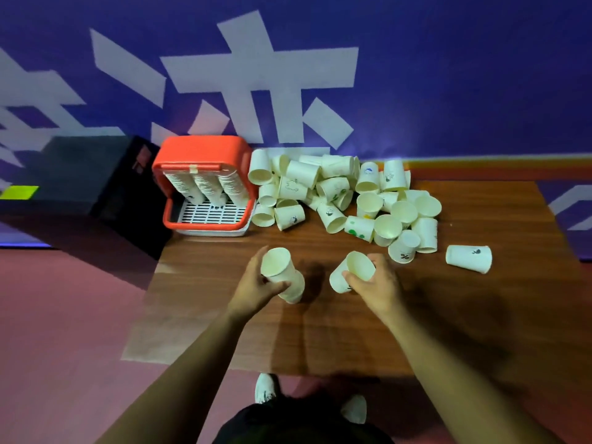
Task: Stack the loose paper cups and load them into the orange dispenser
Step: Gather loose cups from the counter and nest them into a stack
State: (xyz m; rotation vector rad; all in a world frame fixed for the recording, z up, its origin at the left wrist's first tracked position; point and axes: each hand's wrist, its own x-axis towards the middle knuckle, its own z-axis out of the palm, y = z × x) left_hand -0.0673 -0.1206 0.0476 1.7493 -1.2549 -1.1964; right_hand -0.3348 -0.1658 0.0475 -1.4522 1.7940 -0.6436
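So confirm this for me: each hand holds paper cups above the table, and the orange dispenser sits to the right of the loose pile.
Not quite. The head view shows the orange dispenser to the left of the loose pile, not the right. The rest stands: the left hand and the right hand each hold paper cups above the table.

Both forearms (pixel 464 379) run off the bottom edge at 6 o'clock; prints on the paper cups (pixel 336 190) are too small to read.
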